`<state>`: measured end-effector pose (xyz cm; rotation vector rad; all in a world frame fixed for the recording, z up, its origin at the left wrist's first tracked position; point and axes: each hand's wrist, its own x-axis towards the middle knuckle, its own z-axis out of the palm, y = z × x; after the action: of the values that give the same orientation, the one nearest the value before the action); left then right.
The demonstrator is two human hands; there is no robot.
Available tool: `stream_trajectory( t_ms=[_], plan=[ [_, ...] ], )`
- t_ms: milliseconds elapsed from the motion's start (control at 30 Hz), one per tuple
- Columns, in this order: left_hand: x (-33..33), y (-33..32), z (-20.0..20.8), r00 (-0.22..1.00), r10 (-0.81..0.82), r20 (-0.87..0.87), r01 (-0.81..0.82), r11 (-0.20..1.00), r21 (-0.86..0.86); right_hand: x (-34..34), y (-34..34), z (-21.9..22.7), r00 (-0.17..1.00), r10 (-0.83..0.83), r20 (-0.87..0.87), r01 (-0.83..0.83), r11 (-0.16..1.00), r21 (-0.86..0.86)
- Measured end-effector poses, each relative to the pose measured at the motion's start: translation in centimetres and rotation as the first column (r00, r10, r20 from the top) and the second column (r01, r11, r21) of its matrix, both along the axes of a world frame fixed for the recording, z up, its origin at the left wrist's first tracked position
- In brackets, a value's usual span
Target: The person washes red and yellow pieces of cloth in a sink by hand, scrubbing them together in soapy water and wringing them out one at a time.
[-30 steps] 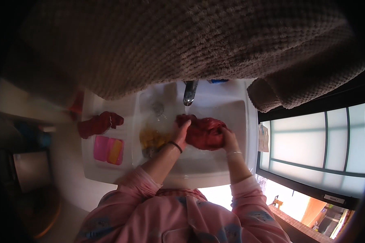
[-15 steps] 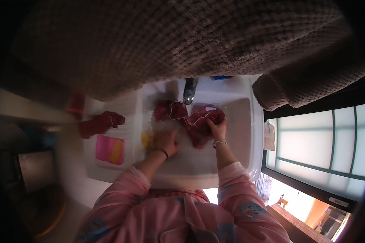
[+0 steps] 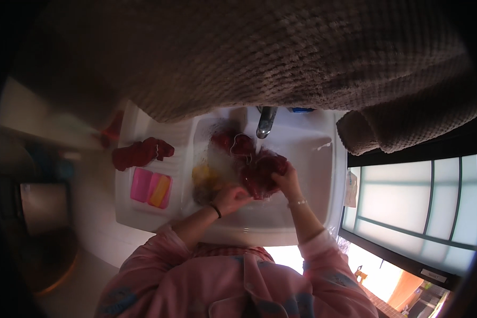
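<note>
Head view has the red cloth (image 3: 262,175) bunched in the sink (image 3: 310,169) beneath the running tap (image 3: 266,123), the fingers of my right hand (image 3: 288,180) clamped on its right edge, while my left hand (image 3: 232,200) is by its lower edge, too blurred for me to tell whether those fingers grip it. I judge the rinsing to be partway: the cloth looks wet, with wringing and lifting out not yet done. A second cloth (image 3: 140,153), also red, lies near the soap box (image 3: 141,184) (whether it's washed already, I can't say).
</note>
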<state>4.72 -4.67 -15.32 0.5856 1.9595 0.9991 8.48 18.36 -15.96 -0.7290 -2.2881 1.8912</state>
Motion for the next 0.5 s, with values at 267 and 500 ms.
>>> stream_trajectory(
  t_ms=[267, 500],
  plan=[
    [-0.4, 5.9, 2.8, -0.068, -0.265, 0.962, -0.84, 0.536, 0.088, 3.6, -6.6, 15.9, 0.972, 0.216, -0.094, -0.173, 0.926, 0.335],
    [1.8, 8.9, 0.5, -0.032, -0.519, 0.854, -0.883, 0.415, 0.219, 7.3, -6.6, 18.0, 0.79, 0.591, -0.165, -0.399, 0.699, 0.594]
  ],
)
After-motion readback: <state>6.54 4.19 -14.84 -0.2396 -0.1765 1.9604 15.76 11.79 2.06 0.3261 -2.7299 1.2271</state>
